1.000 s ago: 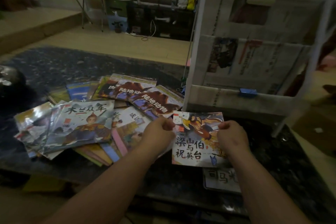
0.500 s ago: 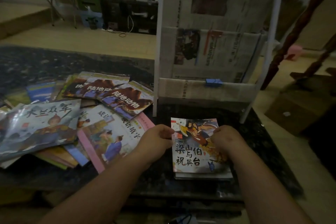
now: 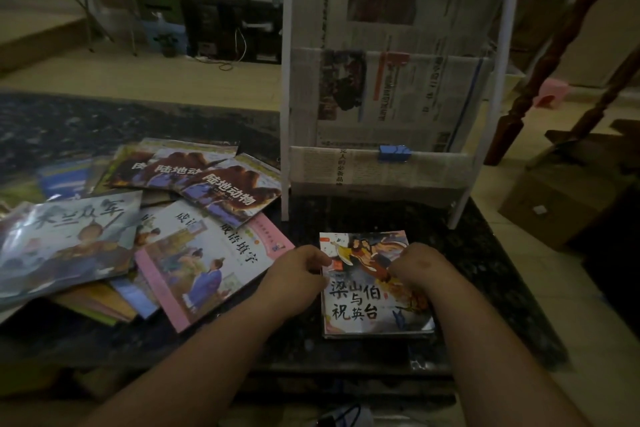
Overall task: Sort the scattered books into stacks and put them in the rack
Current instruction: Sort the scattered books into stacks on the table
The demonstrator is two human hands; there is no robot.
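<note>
A small picture book (image 3: 363, 302) with a painted couple on its cover lies on top of a short stack on the dark stone table (image 3: 491, 274), just in front of the rack. My left hand (image 3: 298, 276) grips the book's left edge with curled fingers. My right hand (image 3: 420, 265) curls over its right edge. The rack (image 3: 286, 135) is a white frame with newspaper-lined pockets, standing upright behind the stack. Scattered books spread over the table's left side: a pink-edged one (image 3: 207, 263), brown-covered ones (image 3: 239, 192) and a grey-blue one (image 3: 69, 243).
A blue clip (image 3: 394, 152) sits on the rack's lowest pocket. Right of the table stand a cardboard box (image 3: 561, 208) and slanted wooden posts (image 3: 533, 87). Beyond the table lie a tan floor and dark furniture with cables (image 3: 225, 35).
Both hands lowered the small book from mid-air onto the short stack in front of the rack. My view swung right and closer to the rack.
</note>
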